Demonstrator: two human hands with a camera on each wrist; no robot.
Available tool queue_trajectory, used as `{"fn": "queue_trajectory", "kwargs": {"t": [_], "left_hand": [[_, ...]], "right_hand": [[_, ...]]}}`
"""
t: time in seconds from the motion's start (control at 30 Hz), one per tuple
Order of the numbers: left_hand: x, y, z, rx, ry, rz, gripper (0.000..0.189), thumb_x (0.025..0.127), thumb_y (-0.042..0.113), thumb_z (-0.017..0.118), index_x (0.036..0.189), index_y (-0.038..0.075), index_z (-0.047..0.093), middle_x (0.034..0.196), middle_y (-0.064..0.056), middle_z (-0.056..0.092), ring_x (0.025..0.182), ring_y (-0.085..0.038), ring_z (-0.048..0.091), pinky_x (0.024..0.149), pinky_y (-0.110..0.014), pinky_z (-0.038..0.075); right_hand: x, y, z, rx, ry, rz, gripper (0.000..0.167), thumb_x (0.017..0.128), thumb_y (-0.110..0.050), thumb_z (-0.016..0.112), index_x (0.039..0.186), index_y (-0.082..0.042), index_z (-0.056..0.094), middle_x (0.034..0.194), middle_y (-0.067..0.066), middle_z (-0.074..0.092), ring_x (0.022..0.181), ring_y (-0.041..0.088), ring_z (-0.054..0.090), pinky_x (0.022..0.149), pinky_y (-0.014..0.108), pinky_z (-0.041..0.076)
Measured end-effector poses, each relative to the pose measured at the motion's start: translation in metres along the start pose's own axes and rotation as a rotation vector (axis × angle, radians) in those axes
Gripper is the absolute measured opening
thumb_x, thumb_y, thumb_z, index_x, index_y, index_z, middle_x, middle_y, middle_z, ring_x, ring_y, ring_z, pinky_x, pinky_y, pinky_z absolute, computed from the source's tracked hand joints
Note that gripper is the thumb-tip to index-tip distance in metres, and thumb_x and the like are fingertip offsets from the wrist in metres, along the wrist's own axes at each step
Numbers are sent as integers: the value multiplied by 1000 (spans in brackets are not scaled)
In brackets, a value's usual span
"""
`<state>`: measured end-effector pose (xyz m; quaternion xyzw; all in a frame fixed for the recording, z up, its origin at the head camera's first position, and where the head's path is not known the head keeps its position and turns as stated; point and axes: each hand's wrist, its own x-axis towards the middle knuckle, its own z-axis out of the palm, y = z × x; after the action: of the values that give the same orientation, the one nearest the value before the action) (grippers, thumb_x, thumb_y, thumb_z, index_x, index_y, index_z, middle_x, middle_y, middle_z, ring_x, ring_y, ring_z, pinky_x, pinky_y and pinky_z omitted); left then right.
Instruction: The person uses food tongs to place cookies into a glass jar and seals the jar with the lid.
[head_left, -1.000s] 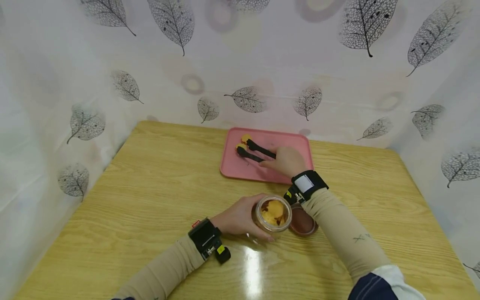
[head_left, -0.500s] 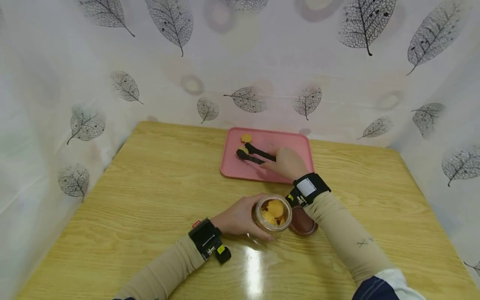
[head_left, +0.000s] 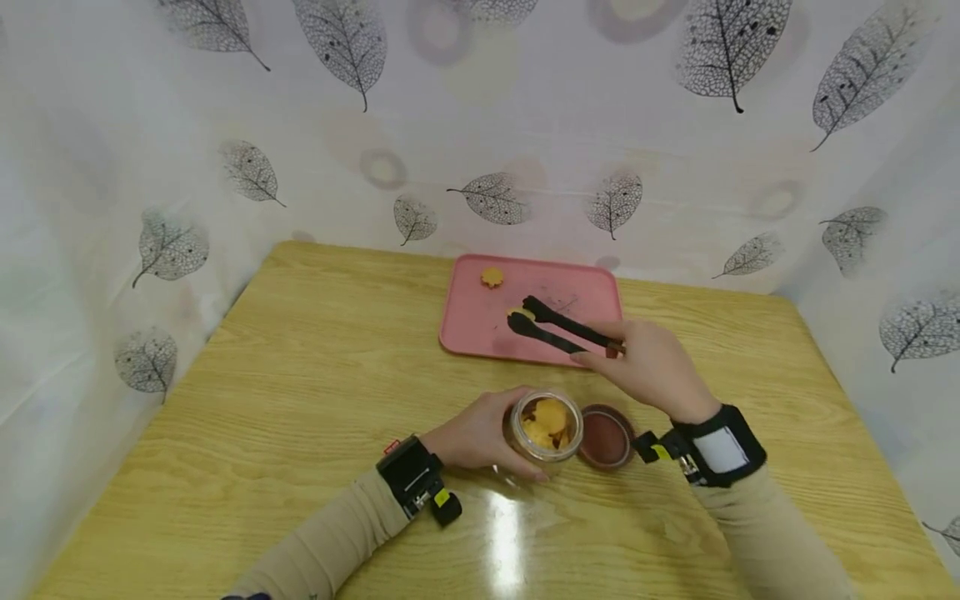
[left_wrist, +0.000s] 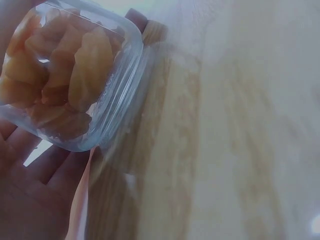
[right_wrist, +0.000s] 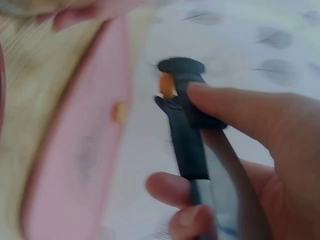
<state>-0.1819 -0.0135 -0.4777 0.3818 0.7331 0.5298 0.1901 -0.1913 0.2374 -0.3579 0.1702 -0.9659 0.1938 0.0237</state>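
My left hand (head_left: 480,433) curls round a clear glass jar (head_left: 516,435) of orange-yellow cookies (head_left: 550,417); the left wrist view shows several cookies (left_wrist: 92,67) pressed against its wall. In my right hand (head_left: 651,367) are black-tipped tongs (head_left: 551,337), gripped between thumb and fingers. A single cookie (right_wrist: 166,85) sits pinched between the tong tips, held up over the pink tray (head_left: 468,333). One flower-shaped cookie (head_left: 492,277) lies at the tray's far left corner.
A round reddish-brown lid (head_left: 606,437) lies on the wooden table (head_left: 337,350), just right of the jar. Behind the table's back edge hangs a leaf-printed white curtain (head_left: 315,167).
The tongs took hold of the nearer cookie, and my right hand has drawn back to the right and toward me with it. My left hand and the jar have stayed put.
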Motion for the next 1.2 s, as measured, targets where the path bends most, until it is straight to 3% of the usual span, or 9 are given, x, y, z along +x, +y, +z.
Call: {"fn": "queue_trajectory", "kwargs": {"t": [0.17,0.27,0.47,0.73,0.9,1.2], "left_hand": [[0,-1,-1,20,11,19,92,66,38,98,144,30,50,133,15,58,124,-6,54,108,-31,43],[-1,-1,-2,31,18,20,93,66,39,98,144,32,49,133,16,58,123,-6,54,107,-31,43],[0,0,-2,36,8,3,84,67,42,97,137,32,52,126,15,60,118,-6,56,104,-30,45],[2,3,-3,20,8,-14,95,66,36,99,147,30,49,132,13,59,121,-6,55,106,-31,43],[1,4,-3,22,10,-4,96,66,35,99,148,33,49,133,14,58,122,-7,55,106,-31,44],[0,2,-1,-3,6,-9,95,67,34,98,148,32,48,131,13,59,119,-7,56,103,-30,46]], "right_hand": [[-43,-13,-39,-2,-44,27,54,92,-53,72,128,-12,72,72,-9,58,50,11,40,46,28,31],[-63,-19,-57,-2,-72,47,55,90,-54,73,130,-15,71,74,-10,58,48,9,35,45,26,28],[-90,-26,-73,-60,-93,-24,50,86,-52,79,125,-22,74,72,-18,54,49,4,35,44,23,29],[-102,-26,-69,-131,-149,-40,47,85,-58,77,123,-32,73,71,-22,49,48,1,33,45,22,28],[-106,-22,-66,-135,-187,2,49,83,-61,76,123,-33,73,71,-21,49,49,2,33,44,22,27],[-110,-17,-64,-125,-189,7,56,78,-63,80,123,-31,73,72,-22,49,49,1,34,45,22,27]]}}
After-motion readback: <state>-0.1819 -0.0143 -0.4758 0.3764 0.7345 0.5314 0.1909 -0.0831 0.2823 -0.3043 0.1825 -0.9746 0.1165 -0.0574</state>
